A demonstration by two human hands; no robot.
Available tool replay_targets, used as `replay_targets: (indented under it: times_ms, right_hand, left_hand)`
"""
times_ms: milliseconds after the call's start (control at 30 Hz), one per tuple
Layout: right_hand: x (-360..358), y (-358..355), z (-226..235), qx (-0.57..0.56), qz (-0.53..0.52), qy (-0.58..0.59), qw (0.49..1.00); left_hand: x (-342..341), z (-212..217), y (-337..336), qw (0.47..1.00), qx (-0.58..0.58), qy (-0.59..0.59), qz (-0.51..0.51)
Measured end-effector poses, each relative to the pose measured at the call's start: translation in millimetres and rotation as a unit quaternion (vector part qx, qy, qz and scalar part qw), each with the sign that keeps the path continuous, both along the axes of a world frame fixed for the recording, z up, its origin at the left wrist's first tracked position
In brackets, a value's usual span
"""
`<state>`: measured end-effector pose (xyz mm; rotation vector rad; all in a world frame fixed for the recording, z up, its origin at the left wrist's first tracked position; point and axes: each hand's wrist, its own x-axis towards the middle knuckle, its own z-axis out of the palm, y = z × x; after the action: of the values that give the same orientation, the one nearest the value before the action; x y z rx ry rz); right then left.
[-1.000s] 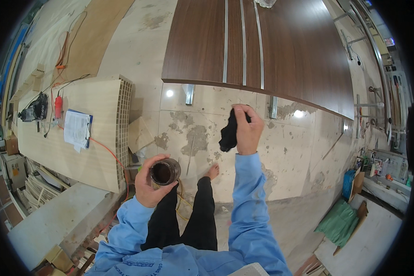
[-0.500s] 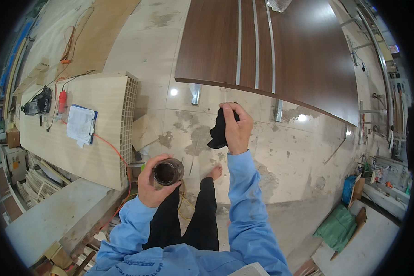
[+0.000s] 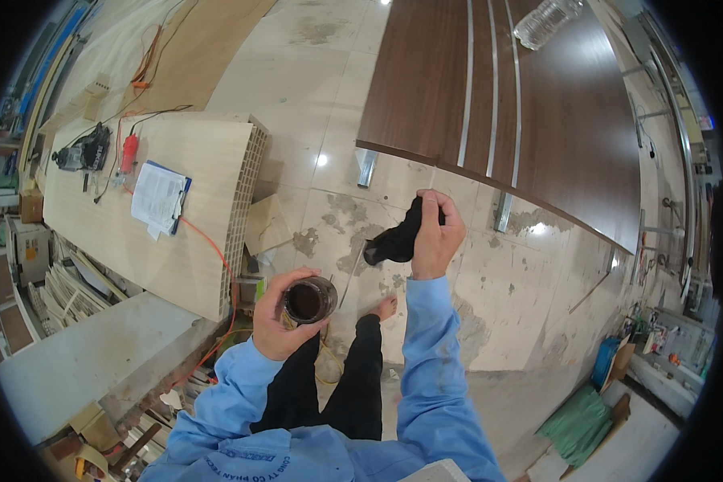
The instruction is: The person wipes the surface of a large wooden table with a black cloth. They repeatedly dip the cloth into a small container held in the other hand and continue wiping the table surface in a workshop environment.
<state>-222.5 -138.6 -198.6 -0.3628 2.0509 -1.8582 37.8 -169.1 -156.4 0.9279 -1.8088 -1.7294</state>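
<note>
The left hand (image 3: 279, 321) is wrapped around a small open jar (image 3: 309, 300) of dark liquid, held upright just above the person's knees, while the right hand (image 3: 435, 234) is closed on a black rag (image 3: 395, 239) raised beyond the jar, short of the near edge of the dark brown panel (image 3: 538, 112). The two hands are apart. The jar looks rigid, possibly slick and liable to spill, so a full grip around its wall seems best; the rag looks soft, light and limp, and can be bunched anywhere.
</note>
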Motion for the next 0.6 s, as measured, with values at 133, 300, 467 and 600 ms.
replay_targets:
  times_ms: [133,300,467,600]
  right_hand:
    - [11,-14,0,0.012,0.067,0.046,0.997]
    - [27,-33,-1,0.003,0.037,0.047,0.998]
    - [33,-41,-1,-0.003,0.060,0.065,0.996]
    - [34,-47,0,-0.004,0.094,0.065,0.993]
  left_hand:
    - [5,-3,-3,1.000,-0.022,-0.013,-0.013]
    - [11,-2,-5,1.000,-0.002,-0.008,0.002]
    - [14,-1,-6,1.000,-0.006,-0.001,0.016]
    - [17,-2,-9,1.000,-0.001,-0.007,0.011]
